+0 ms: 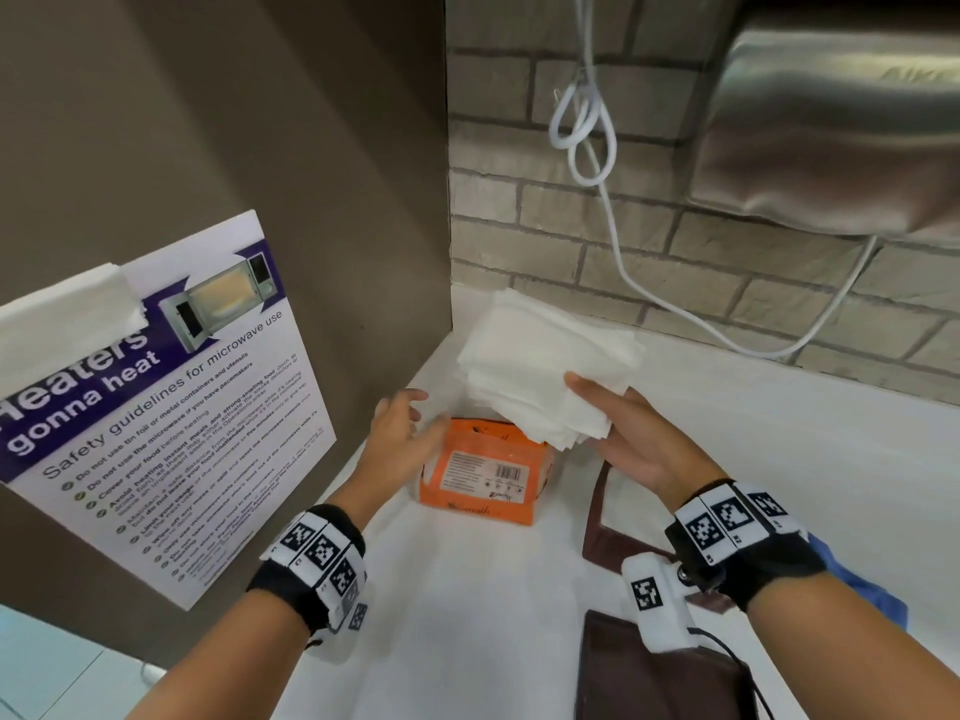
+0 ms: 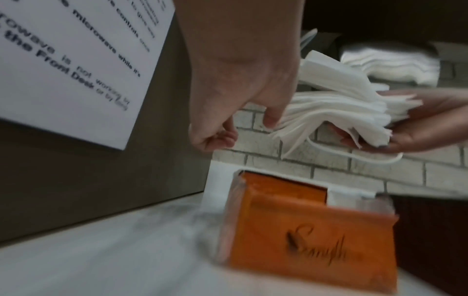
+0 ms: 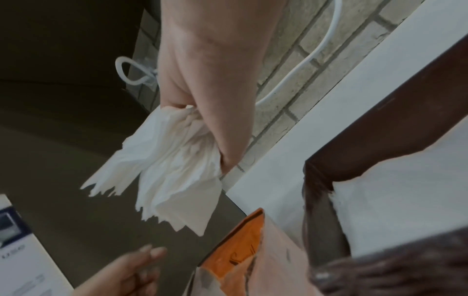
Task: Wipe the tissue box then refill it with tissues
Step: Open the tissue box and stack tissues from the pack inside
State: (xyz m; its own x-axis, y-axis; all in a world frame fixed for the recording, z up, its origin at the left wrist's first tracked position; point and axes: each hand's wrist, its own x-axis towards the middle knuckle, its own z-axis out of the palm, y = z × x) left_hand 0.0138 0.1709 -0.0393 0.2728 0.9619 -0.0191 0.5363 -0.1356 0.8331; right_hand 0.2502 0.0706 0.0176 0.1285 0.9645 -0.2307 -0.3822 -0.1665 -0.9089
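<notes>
My right hand [image 1: 589, 413] grips a thick stack of white tissues [image 1: 545, 361] by one corner, thumb on top, and holds it in the air above the back of an orange tissue pack [image 1: 483, 472]. The pack lies on the white counter [image 1: 467, 615] with one end torn open. My left hand [image 1: 415, 413] hovers at the pack's left edge with relaxed fingers and holds nothing. In the left wrist view its thumb [image 2: 272, 118] is close to the stack [image 2: 336, 112]. The brown tissue box [image 1: 595, 522] lies open just right of the pack, with a dark brown panel [image 1: 654, 678] nearer me.
A microwave safety poster [image 1: 171, 407] leans on the brown wall at left, with more white tissues [image 1: 67, 319] at its top corner. A white cable [image 1: 613, 226] hangs down the brick wall. A steel appliance [image 1: 831, 122] juts out at upper right. Blue cloth [image 1: 872, 589] lies under my right wrist.
</notes>
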